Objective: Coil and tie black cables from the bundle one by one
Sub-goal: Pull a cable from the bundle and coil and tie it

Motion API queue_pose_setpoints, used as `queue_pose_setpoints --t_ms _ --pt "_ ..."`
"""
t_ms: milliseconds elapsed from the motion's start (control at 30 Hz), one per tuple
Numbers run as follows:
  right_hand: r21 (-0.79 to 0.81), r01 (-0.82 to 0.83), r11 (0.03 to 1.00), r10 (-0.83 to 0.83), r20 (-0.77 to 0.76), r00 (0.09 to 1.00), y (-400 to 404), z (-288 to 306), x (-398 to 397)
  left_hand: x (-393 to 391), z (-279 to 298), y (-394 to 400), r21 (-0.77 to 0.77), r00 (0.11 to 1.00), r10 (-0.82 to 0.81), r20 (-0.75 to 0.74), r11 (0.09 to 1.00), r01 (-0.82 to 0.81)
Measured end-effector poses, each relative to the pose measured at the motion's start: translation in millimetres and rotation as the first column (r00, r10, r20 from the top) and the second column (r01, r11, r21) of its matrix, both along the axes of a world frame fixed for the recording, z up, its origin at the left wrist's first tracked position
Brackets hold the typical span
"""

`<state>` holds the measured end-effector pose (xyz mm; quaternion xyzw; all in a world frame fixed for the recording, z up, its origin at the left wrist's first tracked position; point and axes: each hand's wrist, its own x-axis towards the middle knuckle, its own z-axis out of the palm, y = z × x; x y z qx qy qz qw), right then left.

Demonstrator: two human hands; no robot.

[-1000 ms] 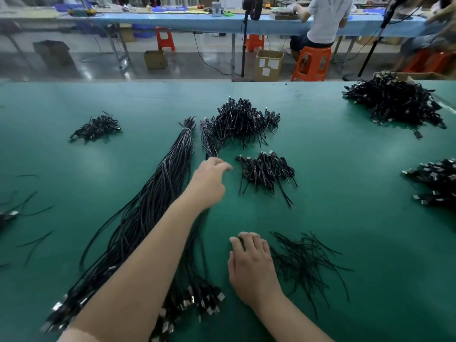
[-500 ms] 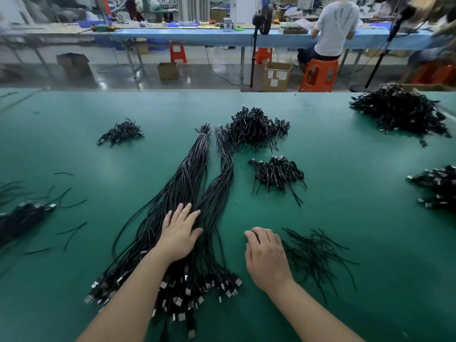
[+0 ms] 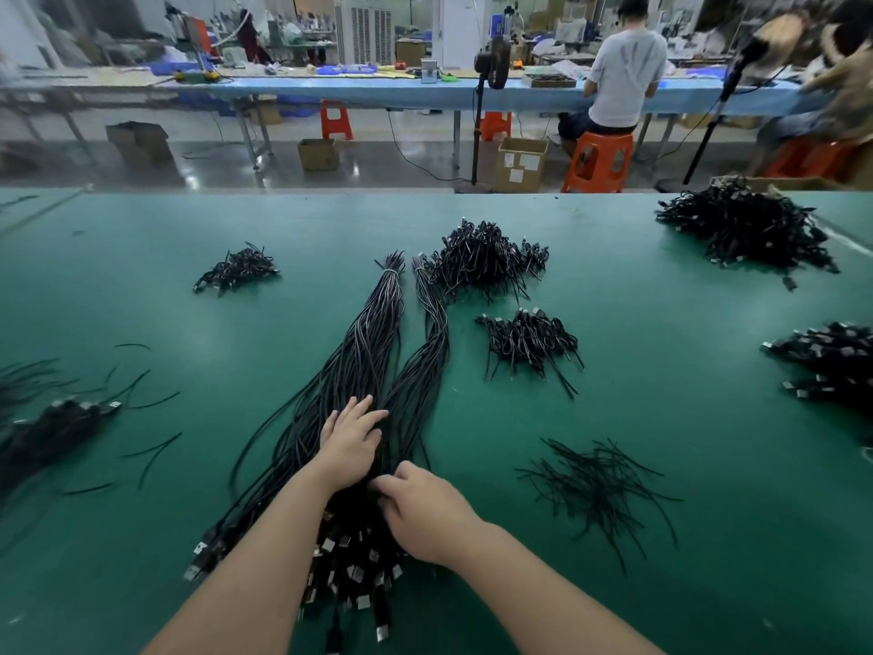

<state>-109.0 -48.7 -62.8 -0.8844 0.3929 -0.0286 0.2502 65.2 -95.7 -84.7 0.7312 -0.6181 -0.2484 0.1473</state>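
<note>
Pinning the near bundle [image 3: 359, 371] flat with straight left hand [image 3: 352, 446] fingers, the right hand [image 3: 425, 512], fingertips curled, should tease out one cable only.

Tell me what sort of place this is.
Most likely a cable assembly workshop: a long green worktable bears heaps of coiled black cables, a big uncoiled cable bundle, and a worker on an orange stool sits at another bench.
</note>
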Motion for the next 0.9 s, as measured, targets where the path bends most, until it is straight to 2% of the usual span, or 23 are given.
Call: queue_pose_setpoints --t_ms 200,300,467,567,633,700,800,900 --pt "0.017 0.115 0.993 -0.113 -0.118 0.987 3 3 17 -1 0 2 -0.017 0.999 0.012 -0.029 1.000 -0.013" --pt "0.048 0.166 0.985 -0.161 -0.105 0.981 5 5 19 0 -2 2 -0.026 0.999 0.016 -0.052 1.000 -0.017" --pt "0.259 0.267 0.928 -0.280 0.016 0.960 0 13 11 2 -5 2 -0.033 0.998 0.015 -0.063 0.999 -0.017" --pt "0.418 0.242 0.876 -0.325 0.138 0.936 -4 22 4 2 -3 1 -0.037 0.997 0.023 -0.068 0.999 -0.025" --pt "0.570 0.209 0.795 -0.407 0.245 0.880 -5 30 -3 2 -2 1 -0.034 0.998 0.026 -0.054 0.999 -0.028" --pt "0.638 0.145 0.756 -0.448 0.343 0.826 -6 37 -12 1 -1 0 -0.026 0.999 0.024 -0.036 0.999 -0.025" --pt "0.536 0.094 0.839 -0.362 0.420 0.832 -4 44 -28 0 1 1 -0.028 1.000 0.017 -0.019 0.999 -0.018" --pt "0.386 0.159 0.909 -0.337 0.455 0.824 1 50 -38 -1 2 3 -0.037 0.999 0.019 -0.028 0.999 -0.020"
